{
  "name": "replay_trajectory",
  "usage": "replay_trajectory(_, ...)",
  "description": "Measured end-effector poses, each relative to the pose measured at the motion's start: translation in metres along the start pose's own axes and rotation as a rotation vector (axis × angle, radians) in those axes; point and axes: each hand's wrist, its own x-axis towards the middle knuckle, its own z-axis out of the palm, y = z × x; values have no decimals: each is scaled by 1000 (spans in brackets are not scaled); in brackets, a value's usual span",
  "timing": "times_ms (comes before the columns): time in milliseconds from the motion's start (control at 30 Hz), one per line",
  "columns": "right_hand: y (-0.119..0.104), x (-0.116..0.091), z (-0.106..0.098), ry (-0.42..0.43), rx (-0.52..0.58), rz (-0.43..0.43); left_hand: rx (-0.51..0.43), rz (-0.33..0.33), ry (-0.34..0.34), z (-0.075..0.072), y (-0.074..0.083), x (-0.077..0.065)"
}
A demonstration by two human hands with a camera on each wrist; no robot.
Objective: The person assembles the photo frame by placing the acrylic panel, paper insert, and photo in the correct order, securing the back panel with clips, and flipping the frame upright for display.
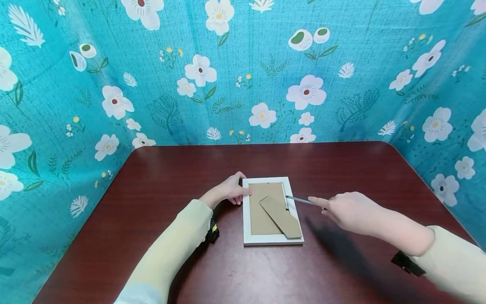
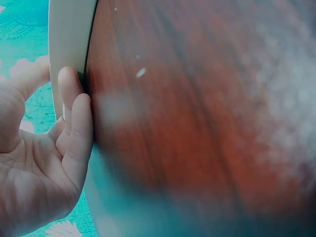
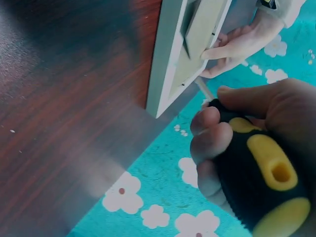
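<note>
Here, our left hand [image 1: 231,188] pinches the left side of a picture frame [image 1: 262,223] lying back-up on the tabletop [image 1: 190,177]; our right hand [image 1: 349,209] grips a screwdriver [image 3: 261,173]. We seem to be loosening backing tabs, which calls for gentle, controlled leverage next.

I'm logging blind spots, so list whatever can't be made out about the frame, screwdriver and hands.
- Front of the frame: head view, hidden by its own back.
- Handle of the screwdriver: head view, covered by the right hand.
- Tip contact: head view, too small.
- Thumb tip of the left hand: left wrist view, behind the frame.
</note>
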Motion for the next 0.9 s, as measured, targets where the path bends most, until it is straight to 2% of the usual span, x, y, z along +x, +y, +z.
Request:
replay_trajectory(367,14,15,22,155,36,32,10,10,-14,-2,2,-4)
replay_trajectory(667,12,48,27,47,114,50,-2,5,-15,-1,1,-2)
replay_trajectory(900,12,66,28,12,89,47,-17,1,-10,1,2,-1)
